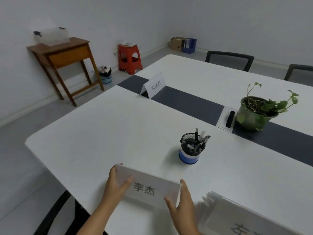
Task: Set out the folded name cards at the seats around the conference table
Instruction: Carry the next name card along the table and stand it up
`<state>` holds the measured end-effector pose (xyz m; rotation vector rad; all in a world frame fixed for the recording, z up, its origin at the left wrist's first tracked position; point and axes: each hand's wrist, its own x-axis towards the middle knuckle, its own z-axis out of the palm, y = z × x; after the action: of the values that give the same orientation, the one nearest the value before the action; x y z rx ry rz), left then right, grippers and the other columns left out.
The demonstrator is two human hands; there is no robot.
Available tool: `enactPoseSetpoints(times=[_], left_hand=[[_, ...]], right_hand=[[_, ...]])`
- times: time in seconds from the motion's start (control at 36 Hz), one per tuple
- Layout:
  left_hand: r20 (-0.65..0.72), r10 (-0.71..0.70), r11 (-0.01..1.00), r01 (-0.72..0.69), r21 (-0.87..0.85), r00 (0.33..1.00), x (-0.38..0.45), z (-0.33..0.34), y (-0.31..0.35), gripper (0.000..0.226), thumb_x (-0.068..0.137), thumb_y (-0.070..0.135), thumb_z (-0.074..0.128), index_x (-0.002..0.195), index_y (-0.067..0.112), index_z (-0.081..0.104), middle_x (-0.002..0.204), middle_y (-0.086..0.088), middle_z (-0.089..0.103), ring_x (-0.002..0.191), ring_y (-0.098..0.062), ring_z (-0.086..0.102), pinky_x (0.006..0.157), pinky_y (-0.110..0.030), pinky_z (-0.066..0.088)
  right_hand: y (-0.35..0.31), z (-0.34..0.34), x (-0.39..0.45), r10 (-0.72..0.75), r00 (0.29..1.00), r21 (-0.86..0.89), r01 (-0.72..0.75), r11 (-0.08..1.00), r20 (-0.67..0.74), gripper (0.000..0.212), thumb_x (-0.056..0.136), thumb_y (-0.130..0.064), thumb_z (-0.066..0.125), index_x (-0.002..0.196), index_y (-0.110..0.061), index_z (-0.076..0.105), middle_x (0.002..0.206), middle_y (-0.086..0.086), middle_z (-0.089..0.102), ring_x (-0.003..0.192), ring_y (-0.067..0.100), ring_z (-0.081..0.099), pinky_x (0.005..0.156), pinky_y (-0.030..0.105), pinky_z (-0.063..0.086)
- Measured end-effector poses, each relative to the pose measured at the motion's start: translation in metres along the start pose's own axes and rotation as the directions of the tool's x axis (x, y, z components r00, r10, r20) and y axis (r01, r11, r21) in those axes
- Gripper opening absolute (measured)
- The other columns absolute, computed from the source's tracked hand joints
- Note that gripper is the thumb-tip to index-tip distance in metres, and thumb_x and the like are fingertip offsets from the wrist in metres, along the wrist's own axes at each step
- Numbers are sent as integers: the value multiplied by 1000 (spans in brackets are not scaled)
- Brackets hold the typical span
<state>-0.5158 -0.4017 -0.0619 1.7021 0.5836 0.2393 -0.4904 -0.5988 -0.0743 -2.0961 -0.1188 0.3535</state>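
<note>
A folded white name card (147,187) with two dark printed characters is held just above or on the white conference table (94,133), near its front edge. My left hand (116,182) grips the card's left end and my right hand (179,199) grips its right end. A second folded name card (155,86) stands upright at the far end of the table, on the dark centre strip. Blurred at the lower right lies another name card (243,223), on what looks like a stack of cards.
A mesh pen holder (192,149) with several pens stands behind the held card. A potted plant (260,111) and a cable hatch (227,118) sit on the dark strip. Two chairs (228,60) stand along the far side; a black chair (55,212) sits near me.
</note>
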Motion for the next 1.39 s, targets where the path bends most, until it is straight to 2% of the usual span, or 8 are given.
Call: enactPoseSetpoints(times=[0.11, 0.25, 0.44, 0.58, 0.81, 0.92, 1.06, 1.39], left_hand=[[25, -75, 994, 73, 82, 997, 15, 5, -16, 51, 79, 7, 63, 123, 15, 37, 117, -3, 49, 114, -22, 48, 88, -29, 40], [-26, -96, 974, 99, 206, 995, 35, 9, -24, 74, 79, 16, 65, 138, 14, 21, 145, -8, 33, 132, -23, 34, 107, -38, 33], [-120, -73, 934, 110, 340, 990, 35, 16, -47, 77, 76, 11, 67, 138, 12, 22, 146, -10, 32, 134, -24, 30, 105, -31, 28], [-120, -32, 916, 77, 393, 992, 54, 11, -53, 74, 76, 12, 68, 137, 9, 25, 148, -11, 29, 136, -23, 27, 106, -27, 24], [-26, -18, 869, 29, 495, 999, 85, -3, -61, 84, 73, 29, 71, 138, 12, 22, 147, -10, 31, 134, -24, 30, 107, -35, 30], [-50, -1, 823, 30, 568, 999, 95, -5, -64, 86, 70, 33, 73, 137, 10, 25, 144, -13, 36, 131, -28, 36, 107, -42, 33], [-92, 41, 771, 27, 636, 995, 100, 0, -65, 80, 73, 37, 69, 136, 10, 28, 141, -11, 43, 126, -30, 42, 106, -42, 28], [-71, 43, 758, 14, 653, 997, 118, 5, -67, 77, 74, 41, 66, 136, 15, 29, 143, -8, 40, 129, -25, 39, 107, -40, 22]], right_hand=[[14, 13, 7, 49, 999, -39, -48, 998, 12, 69, 82, -12, 60, 138, -4, 19, 149, 9, 24, 137, 20, 25, 108, 21, 18], [25, 20, 13, 60, 998, -60, -60, 996, 7, 71, 73, -28, 54, 134, -3, 27, 139, 6, 34, 128, 8, 28, 96, -6, 9], [31, 33, 32, -9, 998, 9, 9, 1000, -58, 64, 76, -10, 67, 131, -12, 35, 128, -7, 36, 120, 7, 34, 98, 19, 24], [29, 44, 47, 15, 999, 19, -14, 1000, -31, 72, 75, -28, 69, 135, -13, 30, 139, 0, 38, 126, 11, 34, 100, 21, 26], [29, 55, 61, -4, 1000, -162, 1, 987, -24, 91, 65, -49, 62, 137, -8, 24, 144, 12, 35, 132, 28, 30, 112, 46, 23], [31, 60, 70, -35, 998, -227, 24, 974, -46, 96, 63, -64, 43, 137, -6, 24, 141, 12, 38, 134, 29, 29, 113, 40, 9], [32, 60, 79, -77, 994, -267, 53, 962, -81, 90, 68, -61, 32, 137, -5, 22, 145, 11, 33, 135, 26, 29, 111, 35, 3], [34, 67, 83, -75, 984, -346, 14, 938, -164, 84, 73, -57, 31, 135, 0, 27, 143, 16, 36, 137, 31, 23, 112, 44, 8]])
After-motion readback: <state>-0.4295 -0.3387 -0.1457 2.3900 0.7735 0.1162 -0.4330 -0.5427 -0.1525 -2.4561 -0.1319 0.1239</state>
